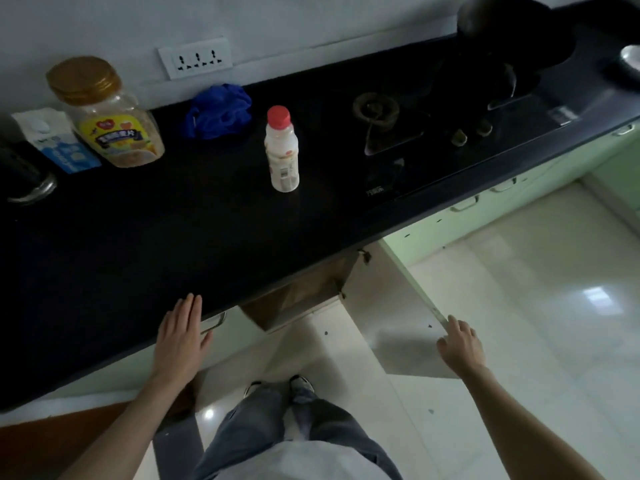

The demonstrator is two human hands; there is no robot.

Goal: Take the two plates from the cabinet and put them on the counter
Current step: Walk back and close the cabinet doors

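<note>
A lower cabinet [298, 296] under the black counter [145, 244] stands open, its pale green door [408, 317] swung out to the right. My right hand [460, 344] rests on the door's top edge, fingers curled over it. My left hand [181, 332] lies flat with fingers apart on the counter's front edge, holding nothing. Inside the cabinet I see only a dim brown interior; no plates show from this angle.
On the counter stand a white bottle with a red cap [282, 150], a clear jar with a gold lid [107, 112], a blue-white carton [59, 143] and a blue cloth [218, 110]. A gas hob [433, 126] with a dark pot [512, 32] sits right. My feet [280, 388] stand on glossy tiles.
</note>
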